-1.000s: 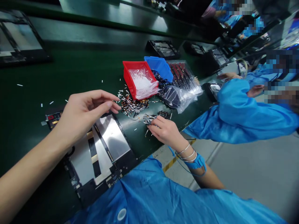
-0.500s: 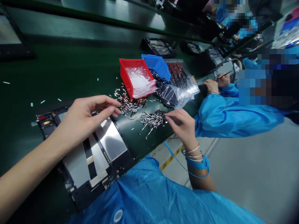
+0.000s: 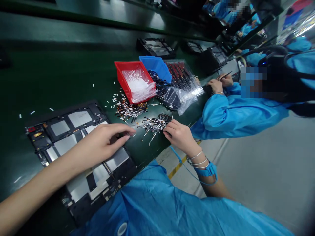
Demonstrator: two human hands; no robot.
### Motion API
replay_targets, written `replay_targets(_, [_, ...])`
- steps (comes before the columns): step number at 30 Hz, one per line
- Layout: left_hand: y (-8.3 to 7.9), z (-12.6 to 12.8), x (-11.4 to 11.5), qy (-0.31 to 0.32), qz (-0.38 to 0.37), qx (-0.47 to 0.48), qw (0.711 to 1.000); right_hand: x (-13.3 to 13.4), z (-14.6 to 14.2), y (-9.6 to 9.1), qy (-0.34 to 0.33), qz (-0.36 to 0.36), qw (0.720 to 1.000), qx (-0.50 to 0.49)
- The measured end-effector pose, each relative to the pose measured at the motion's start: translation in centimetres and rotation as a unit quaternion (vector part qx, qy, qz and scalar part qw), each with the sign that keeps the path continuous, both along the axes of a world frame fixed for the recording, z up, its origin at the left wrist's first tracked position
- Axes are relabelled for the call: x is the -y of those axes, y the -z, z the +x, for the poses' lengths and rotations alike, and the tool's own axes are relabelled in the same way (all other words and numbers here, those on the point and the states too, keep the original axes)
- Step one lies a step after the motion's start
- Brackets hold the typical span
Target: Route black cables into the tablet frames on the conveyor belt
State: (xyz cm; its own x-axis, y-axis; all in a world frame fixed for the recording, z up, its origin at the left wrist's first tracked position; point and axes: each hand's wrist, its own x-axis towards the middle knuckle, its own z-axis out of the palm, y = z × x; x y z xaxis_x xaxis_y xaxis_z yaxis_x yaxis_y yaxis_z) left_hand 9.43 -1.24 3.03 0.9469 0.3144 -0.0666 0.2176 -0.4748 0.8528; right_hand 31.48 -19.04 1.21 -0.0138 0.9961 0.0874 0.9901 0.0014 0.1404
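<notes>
My left hand hovers over the right edge of an opened tablet with bare metal plates and flat cables. Its thumb and fingertips are drawn together; what they pinch, if anything, is too small to make out. My right hand is at the near right side of a pile of small dark and silver flex cables. Its fingers are curled together at the pile's edge, and their tips are partly hidden. A second pile of small brown, black and white parts lies beyond my left fingertips.
A red bin holds white strips in plastic bags. Behind it stand a blue bin and a clear tray of parts; a plastic bag lies in front. White scraps dot the green table. A co-worker's blue sleeve is at right.
My left hand has drawn back from the brown pile, towards me, and its fingertips have come closer together. My right hand has moved nearer and its fingers have curled in. The view has shifted slightly.
</notes>
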Motion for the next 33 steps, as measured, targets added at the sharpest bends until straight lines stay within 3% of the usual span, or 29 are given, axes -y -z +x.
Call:
replay_targets(3, [-0.3, -0.1, -0.1, -0.008, -0.009, 0.002, 1.0, -0.3, 0.1, -0.8, 0.011, -0.006, 0.999, -0.03])
replay_targets(7, [-0.5, -0.1, -0.2, -0.007, -0.019, 0.009, 1.0, -1.0, 1.3, -3.5, 0.059, -0.032, 0.98, -0.186])
replay_targets(12, [-0.5, -0.1, -0.2, -0.023, -0.045, 0.006, 0.999, -3.1, 3.9, -5.8, 0.084, -0.251, 0.885, -0.383])
replay_targets(17, [-0.6, -0.2, 0.0, -0.068, -0.083, 0.018, 0.994, -5.5, 2.9, -5.3, 0.062, -0.232, 0.842, -0.483])
replay_targets(20, [-0.4, -0.2, 0.0, -0.08, -0.119, 0.026, 0.989, -6.4, 0.3, -5.4, 0.021, -0.183, 0.854, -0.487])
replay_targets(24, [0.3, -0.1, 0.0, -0.078, -0.117, 0.056, 0.989, -7.1, -2.3, -6.2, -0.038, -0.102, 0.912, -0.396])
replay_targets(26, [0.7, 0.0, 0.0, -0.075, -0.096, 0.067, 0.99, -7.6, -2.3, -6.2, 0.007, -0.09, 0.957, -0.276])
replay_targets(28, [1.0, 0.0, -0.1, -0.077, -0.085, 0.061, 0.992, -8.1, -1.5, -5.9, 0.08, -0.126, 0.978, -0.144])
replay_targets(30, [1.2, -0.1, -0.3, -0.073, -0.068, 0.053, 0.994, -8.2, -0.1, -5.7, 0.113, -0.2, 0.967, -0.105])
replay_targets(33, [1.6, -0.1, -0.1, -0.02, 0.0, 0.066, 0.998, -7.3, 1.9, -5.9, 0.092, -0.272, 0.933, -0.216])
